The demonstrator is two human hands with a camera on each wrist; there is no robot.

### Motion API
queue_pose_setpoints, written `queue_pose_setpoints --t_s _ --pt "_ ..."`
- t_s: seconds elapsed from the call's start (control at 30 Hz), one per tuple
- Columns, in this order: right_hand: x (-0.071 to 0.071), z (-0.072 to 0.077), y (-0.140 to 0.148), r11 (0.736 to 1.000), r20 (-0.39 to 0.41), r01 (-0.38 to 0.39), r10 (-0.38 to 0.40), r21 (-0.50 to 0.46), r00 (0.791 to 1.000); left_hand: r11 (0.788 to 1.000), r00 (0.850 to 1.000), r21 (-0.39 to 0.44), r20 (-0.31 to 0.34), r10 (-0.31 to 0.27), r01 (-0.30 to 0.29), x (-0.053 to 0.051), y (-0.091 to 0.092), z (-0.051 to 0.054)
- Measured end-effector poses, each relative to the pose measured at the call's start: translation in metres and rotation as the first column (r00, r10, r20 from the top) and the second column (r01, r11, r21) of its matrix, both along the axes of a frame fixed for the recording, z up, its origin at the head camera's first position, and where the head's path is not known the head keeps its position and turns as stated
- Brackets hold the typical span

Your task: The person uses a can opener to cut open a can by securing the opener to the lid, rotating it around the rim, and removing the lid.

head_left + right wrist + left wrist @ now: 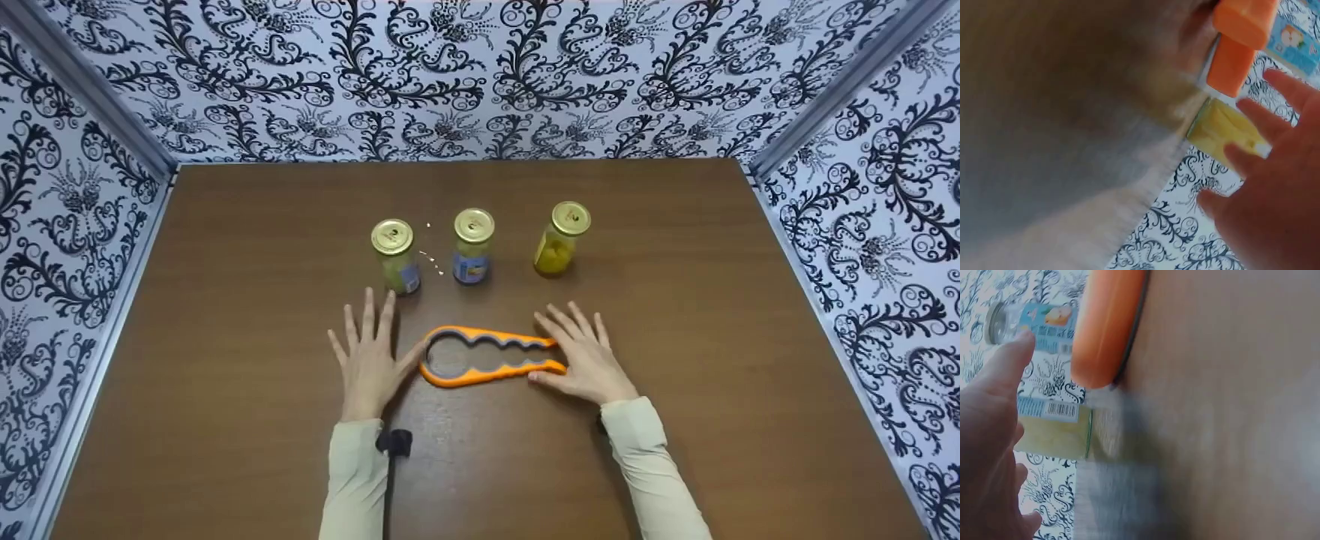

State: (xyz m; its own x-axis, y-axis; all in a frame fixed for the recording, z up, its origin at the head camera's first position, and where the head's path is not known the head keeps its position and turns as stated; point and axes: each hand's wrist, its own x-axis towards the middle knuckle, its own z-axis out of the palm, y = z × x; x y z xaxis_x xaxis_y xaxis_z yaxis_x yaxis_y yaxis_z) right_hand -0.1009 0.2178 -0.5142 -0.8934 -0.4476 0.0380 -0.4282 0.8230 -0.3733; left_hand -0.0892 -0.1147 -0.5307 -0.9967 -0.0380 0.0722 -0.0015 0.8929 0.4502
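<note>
Opener (pixel 491 373) on table (pixel 247 337) — three jars (pixel 472 247) behind

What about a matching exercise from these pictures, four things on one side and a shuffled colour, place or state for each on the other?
Column one
1. Two-armed tool
2. Rightmost jar in the head view
3. Middle jar in the head view
4. Left hand

Column two
A. Blue on its lower part
B. Fingers spread, next to the tool's rounded end
C. Orange with grey along its inner edges
D. Yellow in its lower part, with no blue showing

Right pairs
1-C
2-D
3-A
4-B
</note>
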Motion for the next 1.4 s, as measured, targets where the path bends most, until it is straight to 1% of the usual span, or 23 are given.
queue_pose_setpoints --t_s 0.1,0.2,0.23,0.3,0.37,0.47,0.53,0.63,0.73,0.83,0.9,0.97,1.0,1.07,1.13,1.17,1.27,1.33,1.4 --pt "-0.002 0.000 0.002 0.997 0.009 -0.078 0.078 -0.005 0.997 0.997 1.000 0.071 -0.024 0.014 -0.013 -0.011 -0.004 0.001" --pt "-0.004 0.000 0.002 0.992 -0.010 -0.126 0.126 -0.006 0.992 0.989 0.998 0.148 -0.047 0.028 -0.021 -0.025 -0.007 0.003" --pt "-0.005 0.000 0.002 0.990 -0.021 -0.138 0.138 -0.002 0.990 0.983 0.998 0.182 -0.055 0.031 -0.021 -0.031 -0.007 0.003" --pt "-0.006 0.000 0.002 0.987 -0.041 -0.156 0.157 0.023 0.987 0.961 0.997 0.277 -0.061 0.038 -0.019 -0.041 -0.007 0.002" --pt "-0.007 0.000 0.002 0.983 -0.065 -0.172 0.175 0.059 0.982 0.924 0.995 0.382 -0.084 0.048 -0.013 -0.050 -0.006 0.001" --pt "-0.009 -0.003 0.001 0.972 -0.104 -0.202 0.215 0.121 0.971 0.851 0.990 0.526 -0.112 0.088 -0.016 -0.061 -0.003 -0.002" --pt "-0.011 -0.004 0.000 0.962 -0.133 -0.223 0.244 0.158 0.960 0.806 0.985 0.591 -0.122 0.122 -0.027 -0.068 -0.003 -0.003" --pt "-0.012 -0.003 -0.004 0.944 -0.170 -0.257 0.293 0.206 0.941 0.754 0.979 0.655 -0.109 0.173 -0.060 -0.077 -0.005 -0.002" --pt "-0.014 0.000 -0.006 0.925 -0.185 -0.288 0.336 0.247 0.923 0.705 0.975 0.706 -0.109 0.195 -0.062 -0.086 -0.007 -0.001" --pt "-0.017 0.004 -0.005 0.908 -0.185 -0.305 0.365 0.286 0.913 0.663 0.976 0.748 -0.117 0.183 -0.035 -0.093 -0.009 -0.001" --pt "-0.018 0.007 -0.004 0.903 -0.177 -0.307 0.370 0.301 0.912 0.652 0.980 0.758 -0.108 0.165 -0.027 -0.096 -0.009 0.000" --pt "-0.020 0.009 -0.002 0.902 -0.165 -0.303 0.364 0.307 0.917 0.656 0.985 0.754 -0.096 0.143 -0.022 -0.098 -0.009 0.000" --pt "-0.021 0.010 -0.001 0.904 -0.160 -0.300 0.359 0.305 0.920 0.663 0.987 0.749 -0.091 0.135 -0.021 -0.099 -0.008 0.001" --pt "-0.023 0.012 0.002 0.909 -0.154 -0.289 0.345 0.300 0.926 0.667 0.989 0.745 -0.082 0.122 -0.021 -0.101 -0.007 0.001" --pt "-0.024 0.012 0.004 0.914 -0.160 -0.276 0.333 0.299 0.929 0.653 0.991 0.757 -0.077 0.108 -0.012 -0.103 -0.006 0.001" --pt "-0.025 0.012 0.006 0.917 -0.165 -0.267 0.325 0.298 0.931 0.643 0.992 0.766 -0.075 0.103 -0.009 -0.104 -0.006 0.001" --pt "-0.027 0.012 0.010 0.928 -0.201 -0.228 0.294 0.296 0.935 0.591 0.995 0.806 -0.058 0.078 0.001 -0.106 -0.005 0.001" --pt "-0.028 0.012 0.012 0.939 -0.218 -0.192 0.258 0.286 0.941 0.559 0.997 0.829 -0.041 0.058 0.001 -0.105 -0.005 0.001" --pt "-0.028 0.011 0.015 0.952 -0.224 -0.157 0.219 0.262 0.950 0.533 0.999 0.846 -0.022 0.031 0.003 -0.102 -0.006 0.002"
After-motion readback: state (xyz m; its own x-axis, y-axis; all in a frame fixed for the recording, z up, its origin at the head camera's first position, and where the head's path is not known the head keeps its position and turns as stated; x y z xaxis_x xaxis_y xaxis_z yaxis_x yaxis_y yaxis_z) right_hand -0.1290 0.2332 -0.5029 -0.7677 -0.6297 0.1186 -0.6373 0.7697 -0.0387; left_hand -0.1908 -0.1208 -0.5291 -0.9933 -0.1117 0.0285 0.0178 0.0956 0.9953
